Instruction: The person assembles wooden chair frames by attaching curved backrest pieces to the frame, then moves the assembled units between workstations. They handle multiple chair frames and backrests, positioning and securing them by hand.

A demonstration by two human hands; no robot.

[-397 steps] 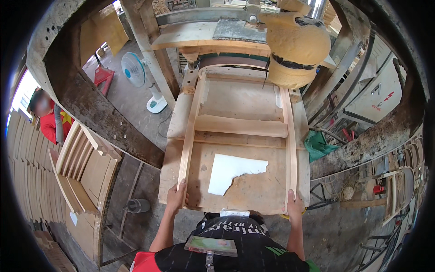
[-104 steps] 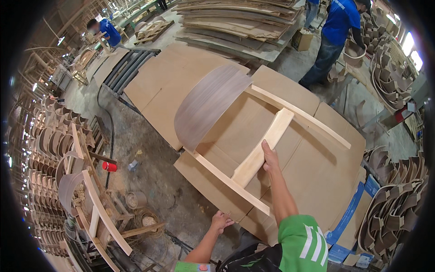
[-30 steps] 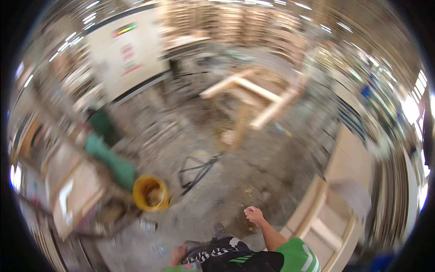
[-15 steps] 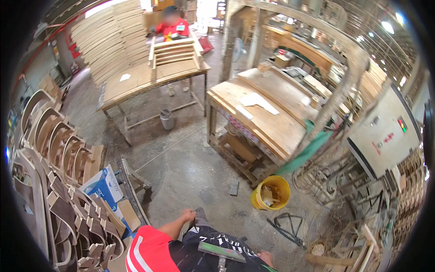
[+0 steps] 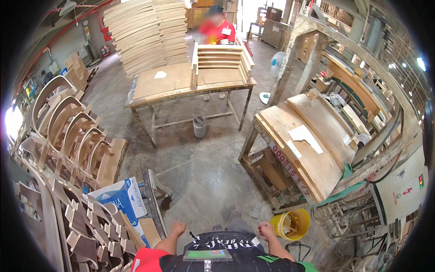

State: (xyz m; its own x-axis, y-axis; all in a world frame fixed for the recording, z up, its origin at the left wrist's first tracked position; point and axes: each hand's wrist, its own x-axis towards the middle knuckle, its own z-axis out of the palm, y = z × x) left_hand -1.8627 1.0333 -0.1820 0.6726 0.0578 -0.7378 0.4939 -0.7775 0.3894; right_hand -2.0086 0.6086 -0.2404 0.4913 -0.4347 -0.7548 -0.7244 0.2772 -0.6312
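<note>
My left hand (image 5: 177, 228) hangs low by my side, fingers curled into a loose fist with nothing in it, near a blue and white cardboard box (image 5: 118, 198). My right hand (image 5: 266, 230) is also closed and holds nothing, just left of a yellow bucket (image 5: 291, 224) on the concrete floor. A tilted wooden work table (image 5: 304, 149) with a white paper scrap on it stands ahead to my right.
Rows of curved wooden chair frames (image 5: 72, 140) line the left. A metal-legged table (image 5: 181, 84) with stacked wood parts stands ahead, a person in a red shirt (image 5: 219, 29) behind it. A tall stack of bent plywood (image 5: 145, 31), a small grey bucket (image 5: 199, 126) and a fan (image 5: 277, 63) are farther back.
My view has swung round from the flat panels and frame to this aisle. My right hand, which held the wooden frame earlier, now hangs closed at my side.
</note>
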